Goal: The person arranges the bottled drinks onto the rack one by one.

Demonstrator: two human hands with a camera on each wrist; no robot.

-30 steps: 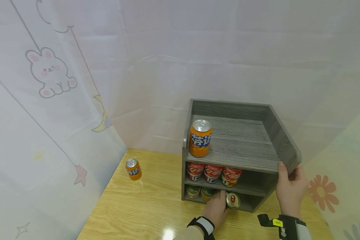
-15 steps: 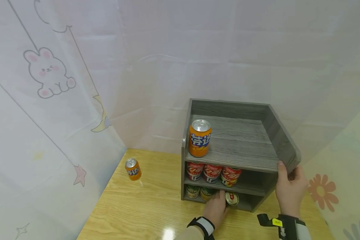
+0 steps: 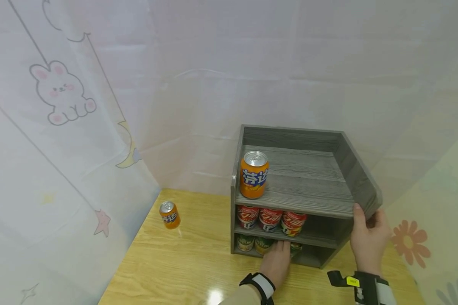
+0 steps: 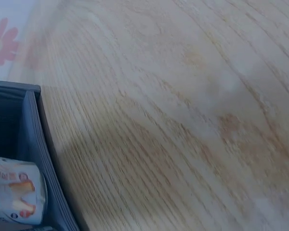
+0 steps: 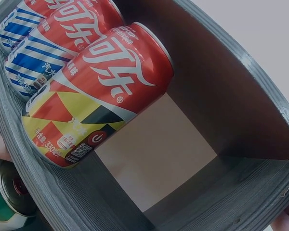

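Observation:
In the head view, my left hand [image 3: 276, 262] reaches into the bottom level of a grey wooden shelf unit [image 3: 299, 176]. It holds a green can [image 3: 296, 249] at the right of its fingers; the hand hides much of that can. The same can's top with a red tab [image 5: 18, 186] shows in the right wrist view, a finger close by. To its left, two more green cans [image 3: 246, 242] stand on that level. My right hand [image 3: 371, 241] grips the unit's right side panel near the front corner, thumb on the near face.
Red cola cans [image 3: 271, 220] stand in a row on the middle level, with room to their right. One orange soda can [image 3: 254, 174] stands on the top level's left. Another orange can [image 3: 170, 215] stands on the wooden table [image 3: 183, 262]. Printed cloth hangs behind.
The green can in my left hand has tipped from its top facing the camera to more upright, and moved deeper into the bottom level. My right hand has stayed on the side panel.

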